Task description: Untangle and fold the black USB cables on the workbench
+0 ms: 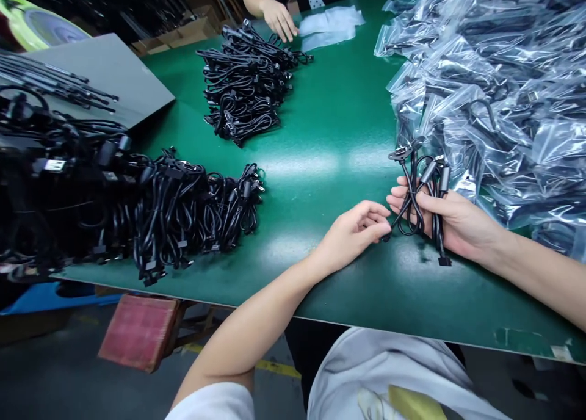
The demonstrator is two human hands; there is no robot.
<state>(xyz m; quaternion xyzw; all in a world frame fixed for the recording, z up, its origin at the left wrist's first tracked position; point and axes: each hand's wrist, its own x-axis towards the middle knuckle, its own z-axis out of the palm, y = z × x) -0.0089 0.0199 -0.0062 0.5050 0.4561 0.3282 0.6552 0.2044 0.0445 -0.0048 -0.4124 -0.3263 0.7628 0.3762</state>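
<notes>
My right hand holds a bundle of black cables in its palm, the thumb laid over them. Metal-ended plugs show at the top of the bundle, and a black connector hangs below the palm. My left hand is just left of the bundle, its curled fingers and thumb at a small black cable end. Whether they grip that end is too small to tell. Beneath both hands is the green table. Clear plastic bags with black cables inside are heaped beyond my right hand.
Bundled black cables cover the table's left side, and another pile lies farther back. Across the table, a person's hand rests near flat clear bags. A grey box stands at left; a red stool is below the edge.
</notes>
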